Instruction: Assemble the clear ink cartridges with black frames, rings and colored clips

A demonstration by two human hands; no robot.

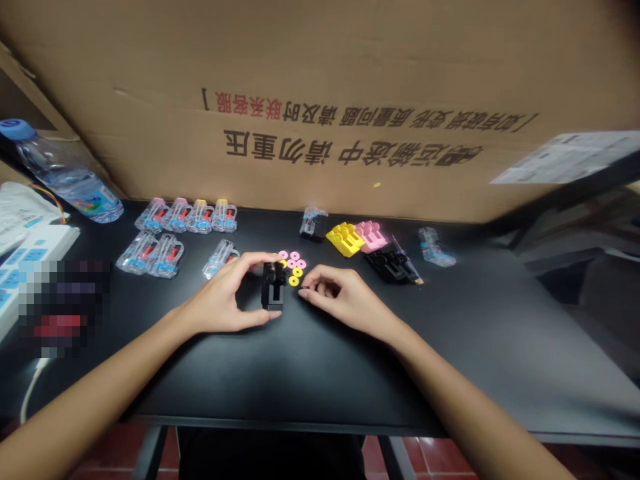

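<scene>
Cardboard [320,60], printed with upside-down black and red characters, rises like a wall along the back of the black worktop [320,383]. On the person's left, a white power strip [37,260] runs along the side, and a blue-capped water bottle [75,179] stands just behind it, against the cardboard. Both bare hands are near the middle of the worktop. The left hand [220,297] has its grip pinching a black piece [273,287] between thumb and fingers, slot facing up; I can't tell whether the piece touches the surface. The right hand [345,297] is just beside it, thumb and fingertips pressed together on a small dark bit [304,288], too little to make out from where I stand.

Clear cases [201,217] with red inside sit on the left, four in the back row and more in front, one of them close behind the left hand. Beyond the right hand lie yellow parts [345,239], pink parts [371,235] and black parts [395,265], bunched together. Smallest of all, yellow rings [294,281] and pink rings [302,265] lie scattered between the hands.
</scene>
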